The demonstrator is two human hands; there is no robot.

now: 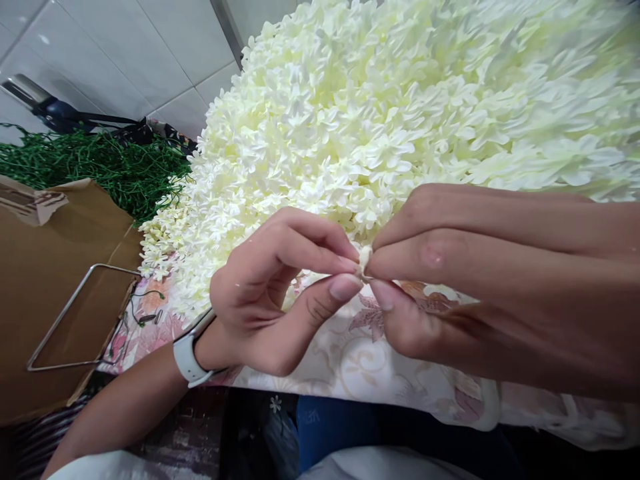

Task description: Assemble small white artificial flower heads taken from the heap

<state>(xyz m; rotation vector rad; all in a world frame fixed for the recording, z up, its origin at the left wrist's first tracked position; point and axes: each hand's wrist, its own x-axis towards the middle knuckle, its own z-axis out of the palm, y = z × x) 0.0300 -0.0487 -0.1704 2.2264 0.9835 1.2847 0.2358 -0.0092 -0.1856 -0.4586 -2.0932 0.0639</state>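
Observation:
My left hand (273, 287), with a white watch band at the wrist, pinches a small cream artificial flower (365, 259) between thumb and forefinger. My right hand (480, 287) comes in from the right and pinches the same flower from the other side, fingertips touching the left ones. Both hands hover over a floral-patterned cloth (360, 360) at the table's front edge. Right behind them rises a big heap of cream artificial flowers (380, 107).
A pile of green plastic stems (95, 163) lies at the back left. A brown cardboard box (45, 267) with a bent metal wire frame (75, 313) sits at the left. White floor tiles (125, 47) show beyond. A dark blue tool (60, 113) lies behind the stems.

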